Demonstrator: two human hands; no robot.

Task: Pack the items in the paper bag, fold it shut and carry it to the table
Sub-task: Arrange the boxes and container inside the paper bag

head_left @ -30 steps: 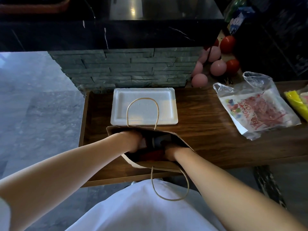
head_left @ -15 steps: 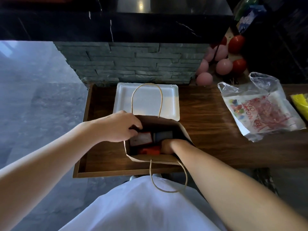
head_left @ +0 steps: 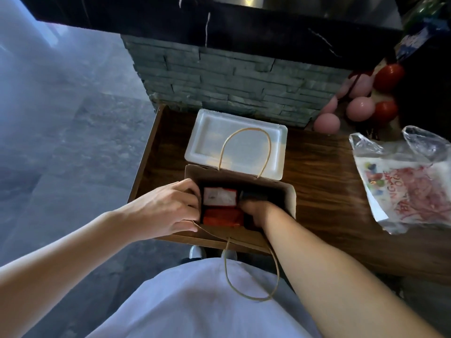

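Observation:
A brown paper bag (head_left: 289,196) stands open on the wooden counter (head_left: 324,191), its twine handles up at the back and hanging down at the front. Inside lie a white-and-red box (head_left: 219,196) and a red packet (head_left: 223,217). My left hand (head_left: 168,207) grips the bag's left rim, fingers curled over the edge. My right hand (head_left: 256,211) reaches down inside the bag on the right, next to the boxes; its fingers are hidden, so whether it holds anything does not show.
A white foam tray (head_left: 207,132) lies just behind the bag. A clear plastic bag with red print (head_left: 405,181) lies to the right. Pink and red balloons (head_left: 361,108) hang at the back right beside a grey stone wall (head_left: 231,81). The counter's left edge borders a grey floor.
My left hand came out of the bag and took hold of its left rim. The bag's mouth stands wider open and squarer. My right hand stays inside.

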